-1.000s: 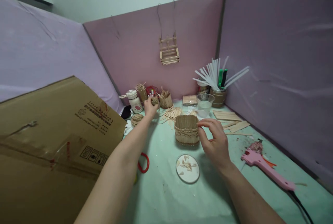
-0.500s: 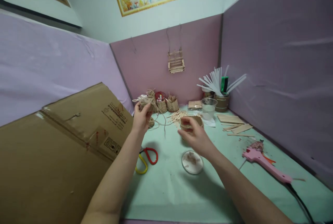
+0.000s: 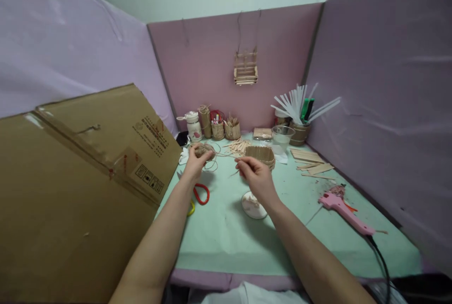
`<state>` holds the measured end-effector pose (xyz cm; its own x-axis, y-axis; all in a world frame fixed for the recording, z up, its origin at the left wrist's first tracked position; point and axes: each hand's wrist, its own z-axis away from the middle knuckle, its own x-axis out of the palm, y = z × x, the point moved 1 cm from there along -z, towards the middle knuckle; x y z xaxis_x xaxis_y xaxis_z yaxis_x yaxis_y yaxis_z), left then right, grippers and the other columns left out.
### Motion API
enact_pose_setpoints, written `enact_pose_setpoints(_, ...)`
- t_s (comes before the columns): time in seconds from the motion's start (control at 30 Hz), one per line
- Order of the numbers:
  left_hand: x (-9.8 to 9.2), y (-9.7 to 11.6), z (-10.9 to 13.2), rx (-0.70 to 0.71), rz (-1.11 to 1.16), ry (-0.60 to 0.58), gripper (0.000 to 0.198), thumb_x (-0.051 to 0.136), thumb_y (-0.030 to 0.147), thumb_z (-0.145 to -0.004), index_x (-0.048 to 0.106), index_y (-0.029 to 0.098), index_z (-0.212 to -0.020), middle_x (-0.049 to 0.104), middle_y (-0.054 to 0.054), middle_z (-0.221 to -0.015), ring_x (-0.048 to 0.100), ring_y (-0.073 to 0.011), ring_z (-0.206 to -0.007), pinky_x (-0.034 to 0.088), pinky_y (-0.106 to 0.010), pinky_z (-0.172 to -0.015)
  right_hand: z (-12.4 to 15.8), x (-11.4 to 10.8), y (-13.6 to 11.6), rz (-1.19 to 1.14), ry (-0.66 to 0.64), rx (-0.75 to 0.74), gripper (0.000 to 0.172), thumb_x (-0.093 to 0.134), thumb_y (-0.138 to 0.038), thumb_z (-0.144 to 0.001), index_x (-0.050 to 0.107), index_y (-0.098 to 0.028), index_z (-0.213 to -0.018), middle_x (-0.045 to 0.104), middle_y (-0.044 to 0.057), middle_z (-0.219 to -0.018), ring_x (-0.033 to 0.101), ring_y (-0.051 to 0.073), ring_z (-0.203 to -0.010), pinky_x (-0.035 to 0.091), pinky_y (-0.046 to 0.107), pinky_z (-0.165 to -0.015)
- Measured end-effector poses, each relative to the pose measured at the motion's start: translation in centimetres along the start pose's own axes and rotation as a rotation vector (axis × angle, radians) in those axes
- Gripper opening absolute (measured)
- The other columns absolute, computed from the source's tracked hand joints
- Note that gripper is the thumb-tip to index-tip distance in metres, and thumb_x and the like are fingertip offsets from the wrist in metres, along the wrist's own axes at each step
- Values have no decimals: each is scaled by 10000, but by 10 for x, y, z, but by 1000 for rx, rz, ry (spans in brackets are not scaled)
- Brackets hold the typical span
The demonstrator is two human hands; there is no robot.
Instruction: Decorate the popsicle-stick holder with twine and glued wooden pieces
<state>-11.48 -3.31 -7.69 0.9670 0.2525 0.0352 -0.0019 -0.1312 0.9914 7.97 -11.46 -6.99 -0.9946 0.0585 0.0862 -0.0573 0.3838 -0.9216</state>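
My left hand (image 3: 194,166) is closed on a loose bundle of brown twine (image 3: 205,150) above the table. A strand runs from the bundle across to my right hand (image 3: 257,176), whose thumb and fingers pinch it near its loose end. Just behind the right hand stands a woven-looking brown basket (image 3: 260,154), its lower front hidden by that hand. Below the right wrist lies a round white lid-like disc (image 3: 253,206) with brownish marks. Scissors with red and yellow handles (image 3: 202,194) rest beneath my left forearm, which partly covers them.
At right lies a pink glue gun (image 3: 348,212) with a cord, in front of flat wooden sticks (image 3: 310,165). A clear plastic cup (image 3: 282,138) and pots of sticks (image 3: 232,130) line the back. A large cardboard box (image 3: 106,153) leans at left.
My right hand has moved from beside the basket to pinch the twine strand, now stretched between both hands. The left hand with the bundle sits lower, and the view has tilted down.
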Motion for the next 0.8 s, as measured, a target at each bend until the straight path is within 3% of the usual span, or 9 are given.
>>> enact_pose_setpoints(0.1, -2, -12, -4, 73, -267, -134, 706, 797, 353, -627, 516, 230, -1263, 632, -72, -1074, 608, -210, -981, 484, -318, -820, -1, -15, -3, 26, 92, -29, 251, 623, -413, -829, 703, -183, -890, 654, 19, -733, 529, 129, -617, 430, 258, -579)
enact_pose_setpoints(0.2, 1, -16, -1, 196, -607, -199, 766, 808, 269, -594, 523, 207, -1301, 598, -109, -1176, 560, -270, -1124, 432, -375, -963, -1, -25, 0, 58, 104, -20, 261, 629, -425, -821, 702, -183, -885, 654, 16, -725, 536, 130, -613, 440, 257, -573)
enact_pose_setpoints(0.37, 6, 6, 29, 199, -1103, -294, 1009, 833, 337, -563, 362, 233, -1450, 356, -182, -1497, 307, -396, -1392, 310, -515, -1067, -1, -32, 14, 107, 105, 16, 293, 623, -450, -806, 695, -166, -824, 633, 12, -674, 542, 136, -589, 442, 250, -544)
enact_pose_setpoints(0.43, 11, 22, 54, 344, -1122, -270, 844, 747, 385, -688, 380, 233, -1433, 365, -170, -1502, 307, -365, -1401, 294, -514, -1076, -2, -34, 18, 105, 125, 17, 312, 623, -462, -802, 698, -161, -828, 644, 17, -679, 547, 138, -590, 443, 250, -545)
enact_pose_setpoints(0.47, 15, 27, 68, 405, -1106, -262, 676, 675, 388, -764, 445, 224, -1378, 442, -155, -1447, 369, -333, -1365, 322, -475, -1059, -3, -35, 19, 109, 131, 12, 317, 623, -467, -801, 702, -161, -834, 654, 21, -692, 552, 140, -597, 446, 251, -551)
enact_pose_setpoints(0.5, 21, 31, 81, 419, -1082, -273, 483, 597, 374, -828, 532, 199, -1273, 555, -143, -1322, 475, -298, -1273, 367, -425, -1019, -3, -36, 21, 114, 135, 5, 320, 624, -470, -800, 704, -162, -838, 663, 26, -704, 556, 142, -606, 448, 252, -558)
enact_pose_setpoints(0.53, 27, 30, 94, 384, -1068, -361, 349, 533, 369, -869, 592, 179, -1155, 642, -130, -1162, 576, -267, -1131, 418, -375, -943, -3, -37, 22, 118, 136, -1, 322, 625, -473, -800, 706, -163, -839, 669, 29, -714, 560, 145, -614, 449, 253, -564)
enact_pose_setpoints(0.63, 48, 13, 121, 228, -1130, -578, 314, 510, 394, -872, 626, 167, -1057, 702, -123, -923, 652, -274, -911, 455, -340, -764, -4, -40, 24, 114, 129, 1, 337, 629, -489, -796, 705, -164, -841, 677, 34, -722, 560, 147, -619, 448, 254, -565)
enact_pose_setpoints(0.8, 53, -13, 115, 233, -1098, -642, 253, 441, 175, -840, 648, 171, -985, 714, -120, -958, 652, -242, -904, 435, -307, -748, -3, -41, 22, 142, 94, -8, 364, 626, -517, -788, 701, -162, -816, 653, 24, -675, 543, 145, -599, 437, 252, -552)
